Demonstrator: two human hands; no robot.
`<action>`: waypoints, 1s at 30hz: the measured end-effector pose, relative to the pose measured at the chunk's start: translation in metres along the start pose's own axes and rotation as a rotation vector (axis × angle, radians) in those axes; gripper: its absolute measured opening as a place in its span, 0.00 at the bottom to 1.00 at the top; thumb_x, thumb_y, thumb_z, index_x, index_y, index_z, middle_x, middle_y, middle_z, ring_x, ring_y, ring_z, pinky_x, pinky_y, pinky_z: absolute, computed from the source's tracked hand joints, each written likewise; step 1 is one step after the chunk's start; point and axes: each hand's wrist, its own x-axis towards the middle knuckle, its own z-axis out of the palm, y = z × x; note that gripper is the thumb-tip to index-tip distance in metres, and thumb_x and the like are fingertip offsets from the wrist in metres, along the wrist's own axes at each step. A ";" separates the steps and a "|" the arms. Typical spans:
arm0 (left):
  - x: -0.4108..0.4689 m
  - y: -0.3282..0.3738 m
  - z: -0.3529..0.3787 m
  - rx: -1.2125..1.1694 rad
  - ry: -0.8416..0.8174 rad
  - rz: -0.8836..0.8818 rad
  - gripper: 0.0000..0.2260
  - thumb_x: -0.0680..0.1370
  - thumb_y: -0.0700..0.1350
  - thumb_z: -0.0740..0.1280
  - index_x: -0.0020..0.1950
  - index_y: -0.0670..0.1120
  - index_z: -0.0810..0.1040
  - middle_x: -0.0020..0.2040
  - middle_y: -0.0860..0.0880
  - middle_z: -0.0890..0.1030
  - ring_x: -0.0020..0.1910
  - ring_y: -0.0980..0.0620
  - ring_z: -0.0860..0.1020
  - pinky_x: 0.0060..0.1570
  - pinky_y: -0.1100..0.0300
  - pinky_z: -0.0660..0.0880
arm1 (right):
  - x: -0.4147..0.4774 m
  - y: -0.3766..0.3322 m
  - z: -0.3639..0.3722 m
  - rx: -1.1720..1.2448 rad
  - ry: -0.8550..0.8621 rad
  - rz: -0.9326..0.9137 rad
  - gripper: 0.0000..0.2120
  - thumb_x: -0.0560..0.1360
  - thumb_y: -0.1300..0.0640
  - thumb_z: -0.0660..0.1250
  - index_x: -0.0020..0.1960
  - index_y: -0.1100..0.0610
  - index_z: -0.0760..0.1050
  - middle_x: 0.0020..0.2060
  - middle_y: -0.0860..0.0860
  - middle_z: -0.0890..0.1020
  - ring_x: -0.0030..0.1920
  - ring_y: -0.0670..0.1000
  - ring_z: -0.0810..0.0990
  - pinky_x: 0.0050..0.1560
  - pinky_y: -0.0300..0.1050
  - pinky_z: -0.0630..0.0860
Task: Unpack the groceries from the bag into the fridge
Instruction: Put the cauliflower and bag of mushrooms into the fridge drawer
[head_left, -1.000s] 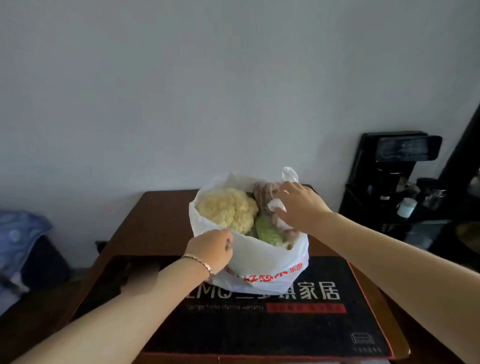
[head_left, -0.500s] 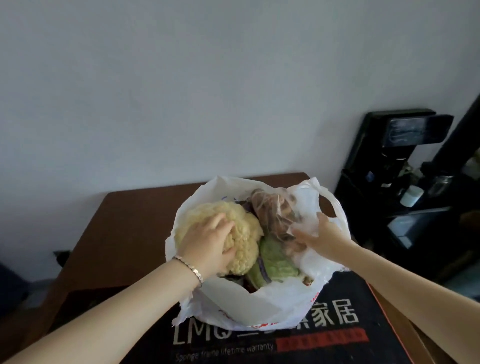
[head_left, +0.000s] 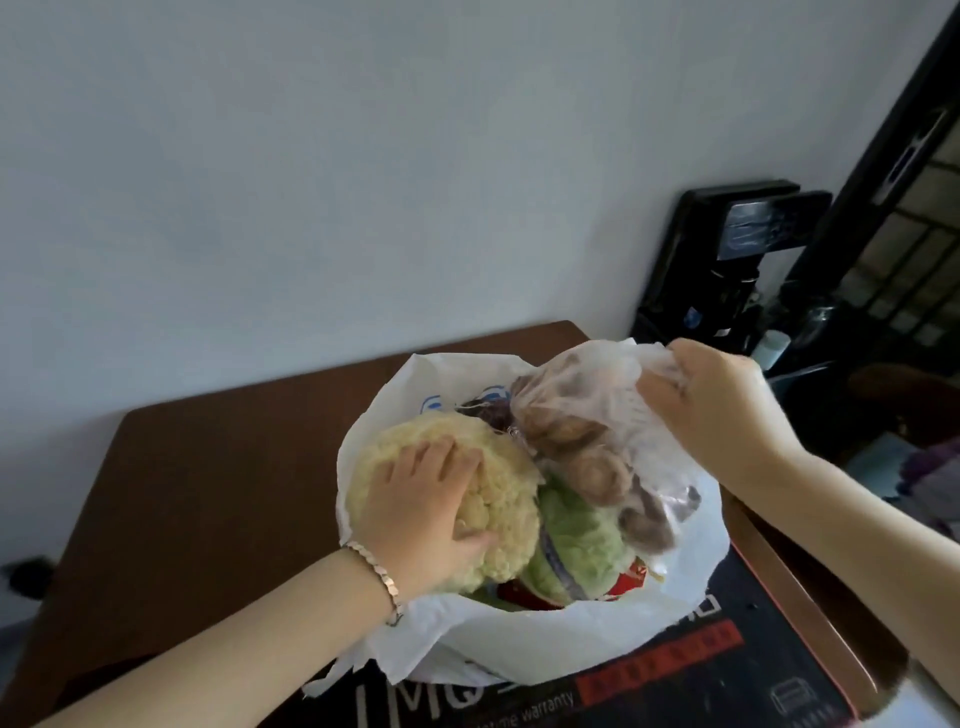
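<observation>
On the left the wooden table (head_left: 208, 467) is bare brown; the left forearm reaches in from the lower left, wrist fairly straight, bracelet showing; the left hand (head_left: 421, 514) lies palm-down on the cauliflower (head_left: 511, 493), fingers spread over its crown and thumb hooked round its near side, a hold that looks meant to lift it straight out; the cauliflower sits in the left of the white grocery bag (head_left: 519, 644), touching a green cabbage (head_left: 576, 540) beside it; the bag stands open on a black printed carton (head_left: 727, 675), so its mouth gapes upward; farther right the right hand (head_left: 722, 410), raised with wrist bent down, pinches the gathered neck of a clear bag of brown produce (head_left: 582, 452), probably to draw it clear of the cabbage; a black appliance (head_left: 727, 270) stands behind; no fridge is in view.
</observation>
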 end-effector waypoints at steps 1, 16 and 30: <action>0.001 0.000 -0.003 -0.011 -0.028 0.005 0.31 0.69 0.68 0.53 0.65 0.52 0.69 0.64 0.46 0.72 0.58 0.40 0.75 0.51 0.44 0.73 | -0.002 -0.007 -0.010 -0.071 0.033 -0.055 0.15 0.73 0.58 0.64 0.31 0.59 0.63 0.27 0.56 0.71 0.28 0.55 0.68 0.29 0.48 0.67; 0.062 -0.060 -0.025 -0.481 -0.536 -0.260 0.21 0.67 0.66 0.67 0.52 0.55 0.71 0.51 0.56 0.73 0.55 0.55 0.71 0.53 0.64 0.66 | -0.044 0.037 -0.001 -0.331 -0.039 0.038 0.17 0.74 0.54 0.62 0.31 0.53 0.58 0.26 0.51 0.69 0.27 0.49 0.67 0.26 0.42 0.59; 0.031 -0.072 -0.012 -0.927 -0.350 -0.260 0.58 0.32 0.71 0.72 0.59 0.50 0.67 0.49 0.56 0.77 0.45 0.58 0.78 0.39 0.64 0.73 | -0.048 0.037 0.014 -0.259 -0.055 0.065 0.18 0.75 0.58 0.62 0.30 0.53 0.58 0.25 0.49 0.64 0.25 0.47 0.61 0.25 0.40 0.56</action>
